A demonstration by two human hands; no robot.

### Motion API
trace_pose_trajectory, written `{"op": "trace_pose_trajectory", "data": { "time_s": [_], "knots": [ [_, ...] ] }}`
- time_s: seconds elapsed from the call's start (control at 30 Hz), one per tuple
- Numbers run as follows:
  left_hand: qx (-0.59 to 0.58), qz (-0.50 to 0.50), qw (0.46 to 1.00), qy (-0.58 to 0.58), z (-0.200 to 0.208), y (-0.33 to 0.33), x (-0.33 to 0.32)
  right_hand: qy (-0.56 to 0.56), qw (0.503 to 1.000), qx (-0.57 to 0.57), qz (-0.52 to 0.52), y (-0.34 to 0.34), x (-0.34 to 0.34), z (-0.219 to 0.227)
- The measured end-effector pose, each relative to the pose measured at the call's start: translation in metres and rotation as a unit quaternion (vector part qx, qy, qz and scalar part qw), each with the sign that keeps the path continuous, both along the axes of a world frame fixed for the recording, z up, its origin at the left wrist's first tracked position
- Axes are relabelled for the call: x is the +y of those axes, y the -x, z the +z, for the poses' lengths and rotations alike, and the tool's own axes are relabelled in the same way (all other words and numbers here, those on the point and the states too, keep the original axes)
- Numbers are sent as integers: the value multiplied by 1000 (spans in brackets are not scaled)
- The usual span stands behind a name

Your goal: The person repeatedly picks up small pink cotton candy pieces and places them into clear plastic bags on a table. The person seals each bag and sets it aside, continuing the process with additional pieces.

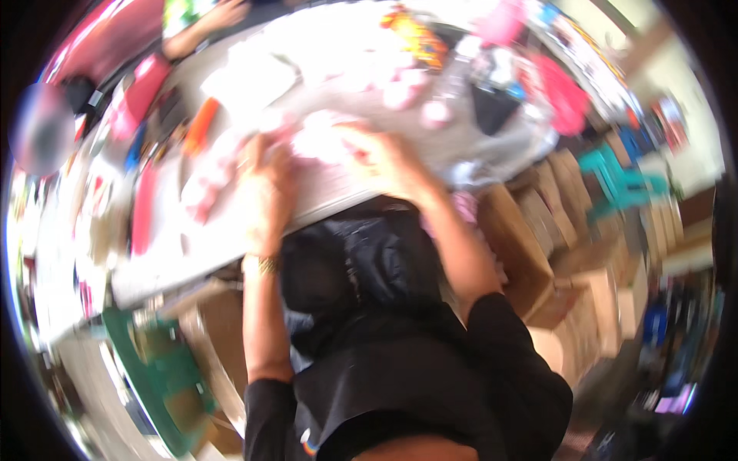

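A pink-and-white soft-looking piece (pixel 319 138) lies between my hands near the front of the table; motion blur hides its exact kind. My left hand (pixel 265 184), with a gold-coloured band at the wrist, has its fingers bent over the left end of this piece. From the right, my right hand (pixel 388 161) pinches its other end, thumb and fingers closed. Left of my left hand, a row of similar pink-and-white pieces (pixel 204 188) rests on the tabletop. More pink pieces (pixel 403 88) are spread beyond my right hand.
On the pale table (pixel 327 200) are an orange-handled object (pixel 201 123), a long red object (pixel 144 207), a yellow-orange packet (pixel 415 38) and clear plastic bags (pixel 492 146). Cardboard boxes (pixel 515 246) and a teal stool (pixel 619 180) stand right. Another person's arm (pixel 204 31) reaches in at the far left.
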State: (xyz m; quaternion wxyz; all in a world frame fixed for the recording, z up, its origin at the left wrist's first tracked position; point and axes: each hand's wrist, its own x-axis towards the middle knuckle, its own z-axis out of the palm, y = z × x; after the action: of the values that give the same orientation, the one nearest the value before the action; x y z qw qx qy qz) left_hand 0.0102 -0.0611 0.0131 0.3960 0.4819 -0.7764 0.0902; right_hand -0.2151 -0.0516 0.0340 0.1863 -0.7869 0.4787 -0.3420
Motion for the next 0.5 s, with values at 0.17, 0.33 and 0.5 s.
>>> {"op": "trace_pose_trajectory", "data": {
  "time_s": [0.17, 0.33, 0.5],
  "knots": [
    [-34, 1, 999, -32, 3, -5, -3, 118, 990, 55, -51, -20, -4, -2],
    [-55, -26, 998, -6, -3, -8, -16, 122, 987, 35, -97, -18, -6, -4],
    [-46, -16, 998, -36, -1, -7, -20, 166, 982, 45, -77, -17, -12, -7]
  ]
}}
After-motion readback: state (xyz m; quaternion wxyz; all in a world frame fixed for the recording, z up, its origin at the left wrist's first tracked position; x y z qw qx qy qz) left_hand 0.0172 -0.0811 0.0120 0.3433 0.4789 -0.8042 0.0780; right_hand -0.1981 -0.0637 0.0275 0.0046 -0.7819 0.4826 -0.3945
